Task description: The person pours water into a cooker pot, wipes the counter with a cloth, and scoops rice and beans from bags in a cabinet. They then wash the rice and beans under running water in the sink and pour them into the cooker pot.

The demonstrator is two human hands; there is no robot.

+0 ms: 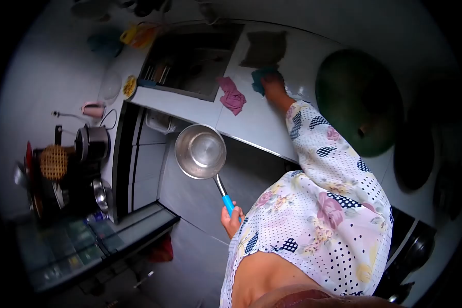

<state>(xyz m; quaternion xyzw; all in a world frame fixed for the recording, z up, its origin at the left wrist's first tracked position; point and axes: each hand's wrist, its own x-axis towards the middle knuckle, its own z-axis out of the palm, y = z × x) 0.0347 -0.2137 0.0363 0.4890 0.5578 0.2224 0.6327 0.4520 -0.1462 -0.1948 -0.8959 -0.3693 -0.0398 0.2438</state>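
My left hand (231, 219) is wrapped around the blue handle of a metal saucepan (201, 152). The pan hangs out over the floor in front of the counter edge, its open inside facing me, with nothing seen in it. On the white counter my right hand (275, 88) grips a teal cloth (260, 80), pressed down near the wall side. A crumpled pink cloth (232, 96) lies left of that hand. Just beyond the teal cloth is a dark grey-brown cloth or mat (264, 49), spread flat.
A sink (214, 94) is set in the counter at upper left, with a small dish of yellow pieces (130, 86) beside it. A large round green lid or tray (358, 102) stands at right. A pot-like cooker (93, 142) and a glass-topped cabinet (138, 219) are at left.
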